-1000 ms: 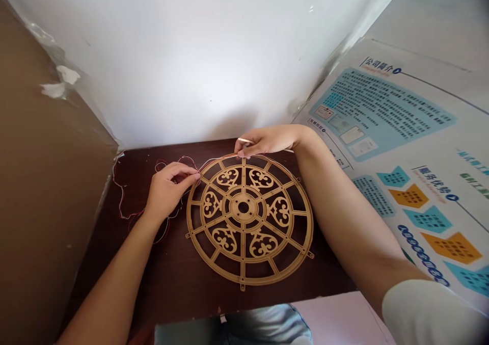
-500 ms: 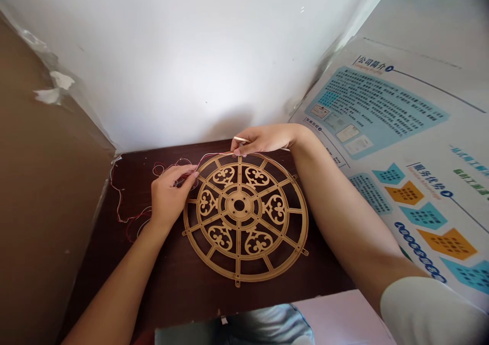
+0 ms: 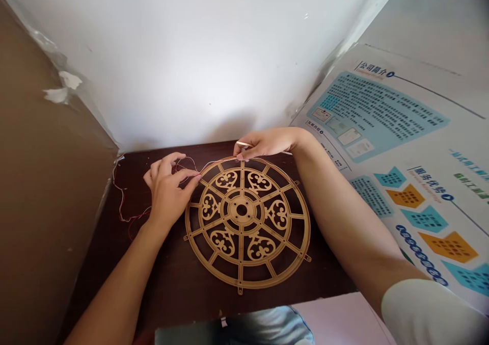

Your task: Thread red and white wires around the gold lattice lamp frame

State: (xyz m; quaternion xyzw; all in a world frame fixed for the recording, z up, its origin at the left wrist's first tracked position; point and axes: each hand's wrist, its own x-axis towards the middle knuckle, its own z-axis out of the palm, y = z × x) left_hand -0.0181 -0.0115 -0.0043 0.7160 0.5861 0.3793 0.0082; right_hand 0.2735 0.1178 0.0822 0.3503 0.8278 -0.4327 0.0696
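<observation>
A round wooden openwork panel (image 3: 241, 286), with spokes and scroll cut-outs, lies flat before me. Thin red and white wires (image 3: 214, 162) run along its far rim. At the rim's upper left, my left hand (image 3: 168, 184) pinches the wires between thumb and index finger, its other fingers raised. My right hand (image 3: 263, 143) bends over the far edge, fingers closed around a thin pale stick (image 3: 243, 144); its fingertips press at the wires on the rim. Part of the stick is hidden by this hand.
Loose wire (image 3: 123, 202) trails over the dark brown table (image 3: 171, 284) at the left. A white wall (image 3: 191, 70) rises behind, a brown panel (image 3: 42, 182) stands left, and a printed poster board (image 3: 401, 131) leans at the right. My legs (image 3: 275, 327) are below the front edge.
My left hand's upper fingers have spread and lifted, while its thumb and index finger stay at the rim. The wires between the hands now lie closer along the rim. The view has shifted slightly.
</observation>
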